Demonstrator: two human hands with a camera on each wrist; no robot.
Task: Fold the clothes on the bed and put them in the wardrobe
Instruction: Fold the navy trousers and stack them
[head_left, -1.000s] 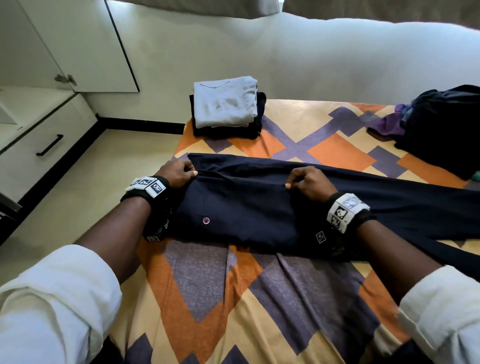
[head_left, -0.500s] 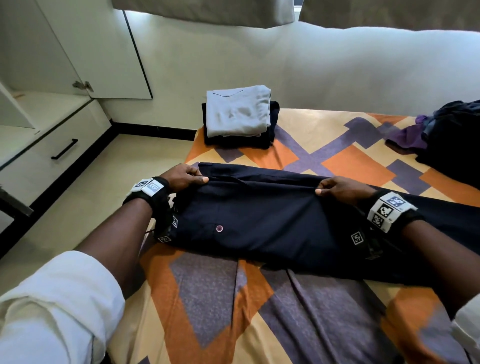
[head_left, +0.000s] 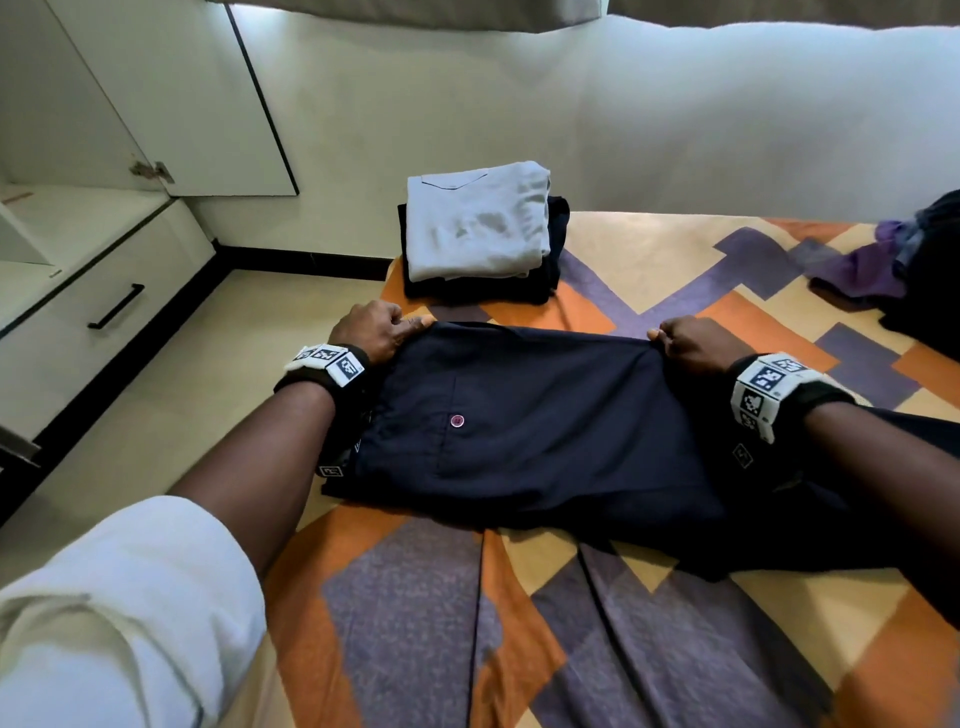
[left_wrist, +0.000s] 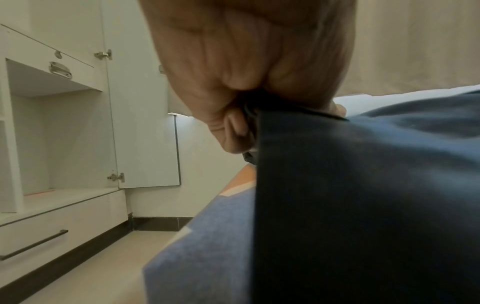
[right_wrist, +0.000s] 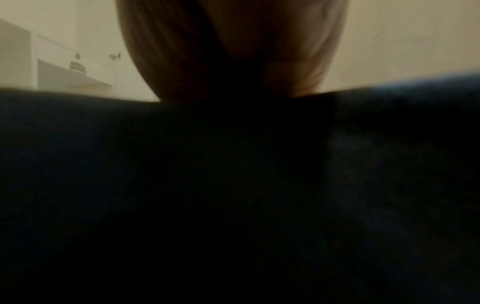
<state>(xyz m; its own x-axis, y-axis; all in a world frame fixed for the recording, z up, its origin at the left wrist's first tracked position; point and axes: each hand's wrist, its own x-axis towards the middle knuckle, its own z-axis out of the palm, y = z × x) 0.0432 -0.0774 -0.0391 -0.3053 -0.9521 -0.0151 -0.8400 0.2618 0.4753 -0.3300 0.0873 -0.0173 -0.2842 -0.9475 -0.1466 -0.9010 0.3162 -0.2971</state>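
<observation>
1. Your left hand (head_left: 375, 332) pinches the far left corner of the dark trousers (head_left: 530, 436), fingers curled tight round the fabric edge; the left wrist view shows it clearly.
2. Your right hand (head_left: 685, 343) is curled onto the far right corner of the same fold. The right wrist view is dark and blurry, but the head view shows the grip.
3. The trousers lie flat across the bed (head_left: 649, 649), pocket button up.
4. Just beyond the trousers sits a folded stack (head_left: 478, 228), grey piece on top.
5. Far right of the trousers, an unfolded heap (head_left: 919, 270).
6. Left of the trousers, across the floor, the wardrobe (head_left: 104, 156) stands open.
</observation>
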